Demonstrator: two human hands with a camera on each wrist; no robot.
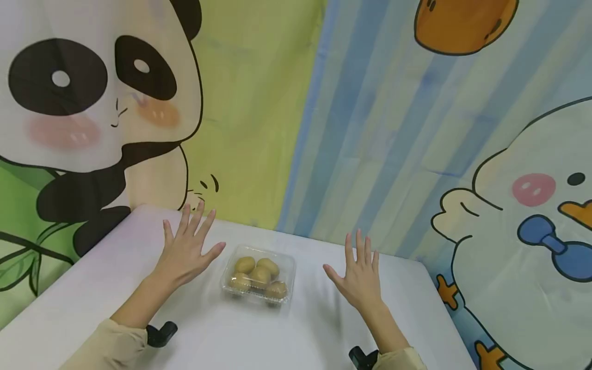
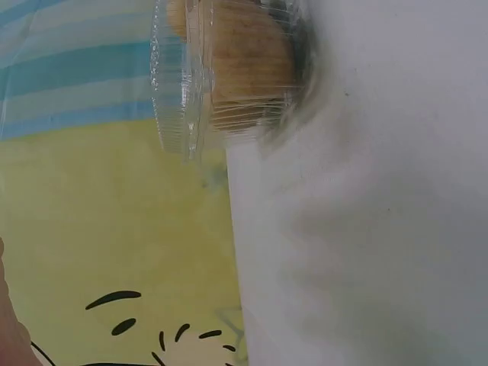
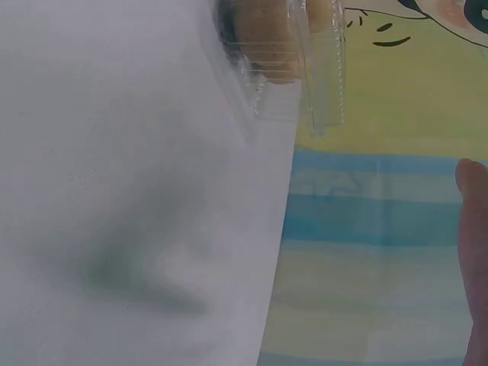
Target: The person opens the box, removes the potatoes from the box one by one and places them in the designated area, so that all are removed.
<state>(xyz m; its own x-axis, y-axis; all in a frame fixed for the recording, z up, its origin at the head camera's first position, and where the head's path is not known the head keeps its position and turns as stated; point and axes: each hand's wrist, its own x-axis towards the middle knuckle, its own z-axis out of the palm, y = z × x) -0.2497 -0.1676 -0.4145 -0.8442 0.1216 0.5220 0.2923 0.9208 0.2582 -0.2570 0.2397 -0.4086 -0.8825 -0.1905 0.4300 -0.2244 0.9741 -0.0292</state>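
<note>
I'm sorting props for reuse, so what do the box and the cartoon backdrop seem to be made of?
Box: apparently thin, glossy clear plastic; the tan lumps show through, and its ribbed edges catch the light.
Backdrop: probably printed fabric, mostly matte, since it shows creases and soft folds; thin vinyl can't be ruled out, as no weave is visible.

White surface (image 1: 222, 339) beneath the left hand (image 1: 187, 253) and right hand (image 1: 363, 277), cartoon panda (image 1: 102, 123) beyond the left hand, yellow-green backdrop (image 1: 259, 113) beyond and between both, blue-striped backdrop (image 1: 374, 128) beyond the right hand, white cartoon bird (image 1: 504, 267) to its right.
</note>
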